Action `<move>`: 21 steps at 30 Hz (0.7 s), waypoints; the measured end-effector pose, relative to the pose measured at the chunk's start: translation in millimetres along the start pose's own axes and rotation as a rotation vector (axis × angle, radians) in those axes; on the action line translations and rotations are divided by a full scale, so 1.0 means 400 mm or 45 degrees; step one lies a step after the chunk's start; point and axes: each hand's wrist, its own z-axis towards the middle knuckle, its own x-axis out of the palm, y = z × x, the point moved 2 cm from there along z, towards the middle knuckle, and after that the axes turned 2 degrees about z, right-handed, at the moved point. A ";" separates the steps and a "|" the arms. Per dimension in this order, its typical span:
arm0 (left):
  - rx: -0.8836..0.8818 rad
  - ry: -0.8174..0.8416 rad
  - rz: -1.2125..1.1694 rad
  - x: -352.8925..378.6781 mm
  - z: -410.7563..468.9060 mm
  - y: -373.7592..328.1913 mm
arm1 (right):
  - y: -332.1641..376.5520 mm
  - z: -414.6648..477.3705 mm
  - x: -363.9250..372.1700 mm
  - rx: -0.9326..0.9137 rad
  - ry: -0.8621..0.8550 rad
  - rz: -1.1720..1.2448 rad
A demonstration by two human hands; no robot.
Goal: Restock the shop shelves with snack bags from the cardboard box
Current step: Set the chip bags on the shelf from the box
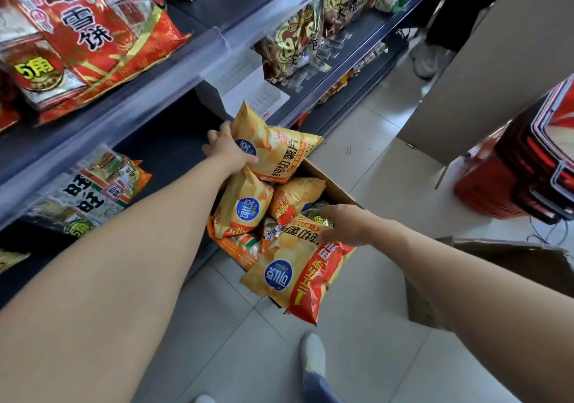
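A cardboard box (334,183) on the floor in front of the shelves holds several yellow chip bags. My left hand (228,149) grips the topmost chip bag (276,151), raised over the box's far end beside the lower shelf (174,141). My right hand (344,224) rests with bent fingers on a large yellow-and-red chip bag (298,275) that hangs over the box's near edge; its grip is unclear. More chip bags (242,207) lie between the two.
The shelves (130,104) at left carry red rice-cracker bags (80,30) above and a striped snack bag (90,197) below. A white divider (248,82) stands on the middle shelf. Red baskets (509,185) and a cardboard sheet (497,61) are at right. Another person's shoes (430,57) stand behind.
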 end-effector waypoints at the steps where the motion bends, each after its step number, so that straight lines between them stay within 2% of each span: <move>1: -0.004 -0.017 -0.007 0.003 0.002 -0.003 | -0.001 0.006 0.003 0.009 0.026 0.006; 5: 0.109 -0.063 -0.138 0.015 0.002 -0.010 | -0.001 0.030 0.014 0.058 0.129 -0.008; 9: 0.244 -0.072 0.118 0.000 -0.014 -0.022 | 0.004 0.049 0.028 0.125 0.263 0.116; 11: 0.317 -0.026 0.143 -0.012 -0.022 -0.031 | 0.010 0.052 0.031 0.146 0.286 0.159; 17: 0.473 -0.081 0.123 -0.053 -0.061 -0.059 | 0.018 0.079 0.047 0.178 0.197 0.229; 21: 0.610 -0.179 0.182 -0.102 -0.110 -0.090 | 0.063 0.083 0.053 0.029 0.090 0.051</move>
